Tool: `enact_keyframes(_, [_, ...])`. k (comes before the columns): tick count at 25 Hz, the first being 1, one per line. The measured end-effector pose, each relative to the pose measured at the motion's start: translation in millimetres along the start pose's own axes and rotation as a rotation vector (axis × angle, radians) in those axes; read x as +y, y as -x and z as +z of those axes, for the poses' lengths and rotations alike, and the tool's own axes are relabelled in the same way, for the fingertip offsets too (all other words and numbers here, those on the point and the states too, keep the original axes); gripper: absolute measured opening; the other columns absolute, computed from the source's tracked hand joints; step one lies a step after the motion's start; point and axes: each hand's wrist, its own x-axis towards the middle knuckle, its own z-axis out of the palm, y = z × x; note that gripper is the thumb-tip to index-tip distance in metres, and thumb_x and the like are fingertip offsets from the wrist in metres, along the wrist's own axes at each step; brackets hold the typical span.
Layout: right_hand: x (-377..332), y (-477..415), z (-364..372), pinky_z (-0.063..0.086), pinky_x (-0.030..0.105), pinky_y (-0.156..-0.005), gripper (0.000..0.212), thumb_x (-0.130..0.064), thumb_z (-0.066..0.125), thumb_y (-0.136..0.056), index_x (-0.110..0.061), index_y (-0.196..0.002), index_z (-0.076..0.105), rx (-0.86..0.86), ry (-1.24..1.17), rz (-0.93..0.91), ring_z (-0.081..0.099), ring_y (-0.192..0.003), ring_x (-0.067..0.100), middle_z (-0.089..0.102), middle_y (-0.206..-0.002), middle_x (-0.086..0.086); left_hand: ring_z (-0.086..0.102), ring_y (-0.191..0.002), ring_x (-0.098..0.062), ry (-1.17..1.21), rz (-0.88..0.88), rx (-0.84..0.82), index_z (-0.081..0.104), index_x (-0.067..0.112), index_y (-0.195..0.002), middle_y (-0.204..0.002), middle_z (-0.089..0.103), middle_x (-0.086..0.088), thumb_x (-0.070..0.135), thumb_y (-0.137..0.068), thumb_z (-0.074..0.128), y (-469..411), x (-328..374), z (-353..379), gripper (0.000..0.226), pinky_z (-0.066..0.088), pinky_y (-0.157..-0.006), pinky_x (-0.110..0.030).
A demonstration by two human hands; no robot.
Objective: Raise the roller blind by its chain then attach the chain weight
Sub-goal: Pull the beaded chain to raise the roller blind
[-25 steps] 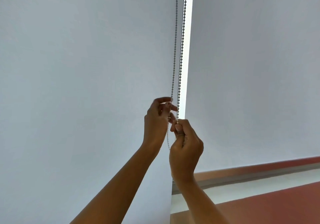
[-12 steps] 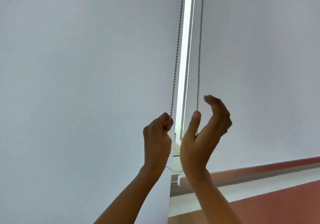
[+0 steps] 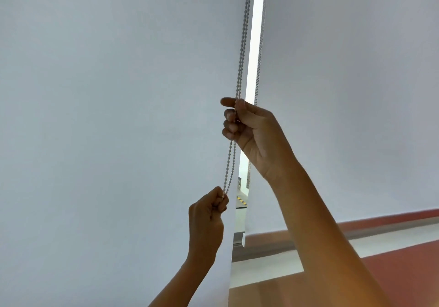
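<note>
- I see the chain point(image 3: 241, 52) running near-vertical down frame centre, leaning slightly left.
- My right hand point(image 3: 251, 128) pinches it high; left hand point(image 3: 206, 214) fists it lower.

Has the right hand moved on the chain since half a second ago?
Yes. The right hand has closed on the bead chain, now higher against the right blind's bottom rail.

No readable text, label, brand or number anywhere. Blind fabric point(image 3: 107, 116) plain, unmarked. Bead chain point(image 3: 242, 52) bare, no tag. Through gap between blinds: small yellow-and-black striped marking point(image 3: 241, 201) outside (hazard-style pattern, no lettering legible, too small to tell more).
</note>
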Motion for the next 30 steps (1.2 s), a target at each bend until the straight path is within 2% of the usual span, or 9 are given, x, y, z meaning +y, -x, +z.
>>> enact_keyframes(3, [7.3,-2.7,5.8,0.026,0.017,-0.047,0.038,0.002,0.035,-0.098,-0.012,-0.072,0.058,0.131,0.159,-0.096,0.029,-0.047,0.009,0.044,-0.051,-0.006,0.029,-0.064,-0.024,0.017,-0.002,-0.073,0.029,0.015,-0.063,-0.062,0.033,-0.005,-0.006,-0.067,0.026,-4.4,2.4,-6.1,0.021,0.030,-0.060,-0.027])
enact_keyframes(8, [16.2,7.7,11.1,0.035,0.009,-0.053,0.040,0.001,0.040,-0.098,-0.017,-0.064,0.051,0.424,0.311,-0.435,0.038,-0.054,0.007,0.045,-0.059,-0.007,0.051,-0.061,-0.015,0.009,-0.031,-0.239,0.049,0.015,-0.065,-0.061,0.054,0.002,0.007,-0.097,0.039,-24.2,7.5,-15.4,0.034,0.043,-0.066,-0.031])
enact_keyframes(11, [23.0,14.7,5.3,0.034,0.010,-0.054,0.047,0.007,0.038,-0.093,-0.025,-0.060,0.047,0.440,0.377,-0.472,0.036,-0.054,0.006,0.042,-0.057,-0.012,0.067,-0.088,-0.016,0.128,-0.001,-0.302,0.066,0.012,-0.092,-0.089,0.072,0.001,0.021,-0.097,0.039,-48.4,18.3,-19.0,0.030,0.053,-0.083,-0.033])
enact_keyframes(14, [45.7,31.9,-4.5,0.035,0.014,-0.058,0.054,0.012,0.038,-0.091,-0.030,-0.058,0.044,0.417,0.436,-0.413,0.037,-0.055,0.005,0.042,-0.053,-0.013,0.066,-0.100,-0.022,0.296,-0.013,-0.328,0.065,0.013,-0.106,-0.106,0.071,-0.003,0.030,-0.098,0.033,-77.8,40.2,-15.1,0.038,0.052,-0.087,-0.035])
enact_keyframes(20, [95.7,57.3,-19.8,0.046,0.011,-0.061,0.044,0.002,0.040,-0.098,-0.027,-0.067,0.049,0.489,0.470,-0.336,0.050,-0.057,0.003,0.053,-0.055,-0.017,0.057,-0.072,-0.020,0.670,-0.382,-0.573,0.066,0.009,-0.096,-0.083,0.069,-0.003,0.053,-0.097,0.016,-115.3,93.0,-0.5,0.067,0.054,-0.064,-0.028])
enact_keyframes(22, [111.1,67.5,-22.7,0.047,0.014,-0.067,0.045,-0.003,0.039,-0.099,-0.029,-0.065,0.052,0.504,0.468,-0.287,0.050,-0.059,0.004,0.054,-0.058,-0.012,0.033,-0.055,-0.014,0.708,-0.463,-0.621,0.061,0.013,-0.078,-0.063,0.053,0.002,0.062,-0.094,0.020,-122.5,107.2,6.1,0.066,0.034,-0.047,-0.024])
enact_keyframes(25, [133.5,88.3,-25.6,0.043,0.023,-0.093,0.040,-0.012,0.040,-0.099,-0.030,-0.066,0.054,0.498,0.505,-0.202,0.050,-0.064,0.008,0.052,-0.064,-0.002,0.008,-0.052,-0.013,0.609,-0.450,-0.593,0.027,0.022,-0.061,-0.052,0.023,0.007,0.070,-0.088,0.028,-125.7,110.7,13.2,0.055,0.007,-0.046,-0.026])
enact_keyframes(27, [142.7,98.8,-27.2,0.039,0.042,-0.107,0.032,-0.023,0.043,-0.097,-0.027,-0.069,0.056,0.507,0.514,-0.143,0.054,-0.070,0.008,0.057,-0.070,-0.002,0.007,-0.045,-0.011,0.522,-0.403,-0.498,0.015,0.022,-0.065,-0.047,0.018,0.008,0.067,-0.089,0.031,-116.8,103.4,17.3,0.054,0.006,-0.041,-0.023])
enact_keyframes(30, [144.4,100.5,-29.0,0.041,0.049,-0.106,0.027,-0.030,0.043,-0.095,-0.029,-0.072,0.057,0.492,0.559,-0.137,0.059,-0.081,0.010,0.060,-0.070,-0.013,0.011,-0.041,-0.011,0.331,-0.199,-0.258,0.014,0.020,-0.062,-0.050,0.016,0.002,0.054,-0.096,0.032,-102.8,95.3,29.4,0.051,0.010,-0.041,-0.022])
